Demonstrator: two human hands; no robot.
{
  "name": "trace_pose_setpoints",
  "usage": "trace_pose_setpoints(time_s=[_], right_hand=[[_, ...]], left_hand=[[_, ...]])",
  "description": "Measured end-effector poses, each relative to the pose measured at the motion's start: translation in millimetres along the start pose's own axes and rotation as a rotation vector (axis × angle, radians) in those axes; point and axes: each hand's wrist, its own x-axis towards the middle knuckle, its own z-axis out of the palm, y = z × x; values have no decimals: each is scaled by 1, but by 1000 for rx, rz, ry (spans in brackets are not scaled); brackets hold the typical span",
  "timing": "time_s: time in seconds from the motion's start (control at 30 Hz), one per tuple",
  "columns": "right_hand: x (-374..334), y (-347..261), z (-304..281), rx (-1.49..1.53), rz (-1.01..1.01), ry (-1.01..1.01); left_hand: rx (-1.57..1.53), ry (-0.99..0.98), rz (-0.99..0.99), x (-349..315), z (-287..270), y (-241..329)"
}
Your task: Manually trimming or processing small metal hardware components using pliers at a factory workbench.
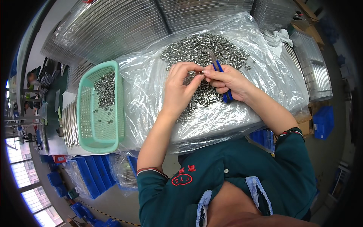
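Note:
Over a heap of small shiny metal sleeves (206,45), my two hands meet at the fingertips. My left hand (179,85) is closed in a pinch between thumb and forefinger on a small metal part (202,72), mostly hidden by the fingertips. My right hand (232,83) has its thumb and forefinger at the same part. Blue-handled pliers (217,65) are held in the right palm, jaws pointing away from me and handle ends showing below the fingers. Clear plastic sheeting (147,98) lies under the heap.
A light green plastic basket (119,113) at the left holds more small metal pieces. Stacked clear trays (113,30) line the far side, and more trays (312,64) stand at the right. A white cloth (278,39) lies far right. Blue bins (94,174) sit below the table.

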Motion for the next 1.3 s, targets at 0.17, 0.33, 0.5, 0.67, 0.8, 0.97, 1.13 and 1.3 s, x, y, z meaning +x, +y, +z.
trace_pose_setpoints(time_s=[0.17,0.33,0.5,0.67,0.8,0.97,1.13,1.3], right_hand=[[3,2,-3,73,38,-34],[2,1,-2,106,51,-37],[1,0,-2,104,49,-22],[1,-1,1,99,40,-24],[1,-2,4,107,15,-33],[0,-3,-1,136,-24,-42],[1,-2,-2,151,-11,-39],[2,-1,-1,98,-30,58]], left_hand=[[-29,-10,-55,-1,1,1],[-98,-28,-122,-1,1,2],[-153,-36,-176,0,2,4],[-180,-33,-187,0,0,5],[-325,226,-252,0,-14,-3],[-755,850,-154,14,-69,-11],[-731,688,-315,11,-70,-16],[261,146,-335,5,-47,-32]])
